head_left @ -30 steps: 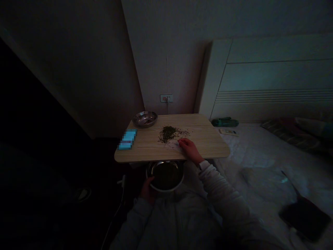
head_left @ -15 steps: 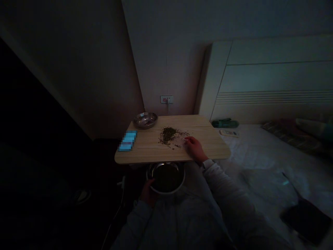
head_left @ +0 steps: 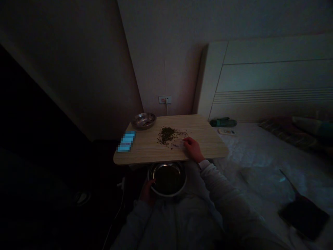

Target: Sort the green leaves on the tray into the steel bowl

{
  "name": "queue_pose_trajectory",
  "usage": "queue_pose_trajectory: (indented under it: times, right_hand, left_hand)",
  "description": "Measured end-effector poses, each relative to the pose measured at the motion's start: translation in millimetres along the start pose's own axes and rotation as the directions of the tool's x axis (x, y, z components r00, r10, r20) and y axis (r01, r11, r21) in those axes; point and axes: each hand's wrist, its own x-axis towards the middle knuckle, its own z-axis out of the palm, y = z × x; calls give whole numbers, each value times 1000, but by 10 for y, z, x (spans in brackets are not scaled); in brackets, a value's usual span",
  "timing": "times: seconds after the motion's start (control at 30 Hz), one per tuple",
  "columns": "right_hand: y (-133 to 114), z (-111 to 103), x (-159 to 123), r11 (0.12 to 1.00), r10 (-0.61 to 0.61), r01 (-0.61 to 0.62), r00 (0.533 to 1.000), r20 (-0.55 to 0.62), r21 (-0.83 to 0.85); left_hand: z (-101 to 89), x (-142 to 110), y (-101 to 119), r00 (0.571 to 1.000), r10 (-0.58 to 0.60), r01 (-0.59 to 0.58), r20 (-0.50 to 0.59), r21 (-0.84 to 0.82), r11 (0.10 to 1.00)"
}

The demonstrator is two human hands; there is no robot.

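My left hand (head_left: 147, 192) grips the left rim of a round metal bowl (head_left: 169, 194) below the table's front edge; dark contents, too dim to name, lie in it. Over the table (head_left: 208, 139), my right hand (head_left: 193, 149) is closed, fingertips pinching a thin pale translucent sheet (head_left: 178, 143) that lies low against the tabletop. Just beyond and left of this sheet is a pile of small dark green grains or beans (head_left: 166, 134), with loose ones scattered to its right and a few around the sheet.
A shallow steel bowl (head_left: 144, 121) with a little in it stands at the table's back left, a lit phone (head_left: 126, 141) in front. On the bed at right lie a green bottle (head_left: 223, 122), a remote (head_left: 227, 132) and a dark flat object with a handle (head_left: 304, 217). A cable (head_left: 117, 213) hangs left.
My right hand with the sheet has drawn slightly right, away from the pile, and some grains now lie about the sheet. My left hand keeps hold of the bowl.
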Motion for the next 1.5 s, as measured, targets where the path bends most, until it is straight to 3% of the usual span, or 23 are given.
queue_pose_trajectory:
  times: [0.43,1.5]
  right_hand:
    - [-1,10,-16,999,-39,39,999,-9,-13]
    - [0,-11,-40,996,-91,90,987,134,18]
  left_hand:
    - [-27,14,-5,999,-35,33,36,42,999]
    - [-94,100,-20,999,-10,9,45,8,1000]
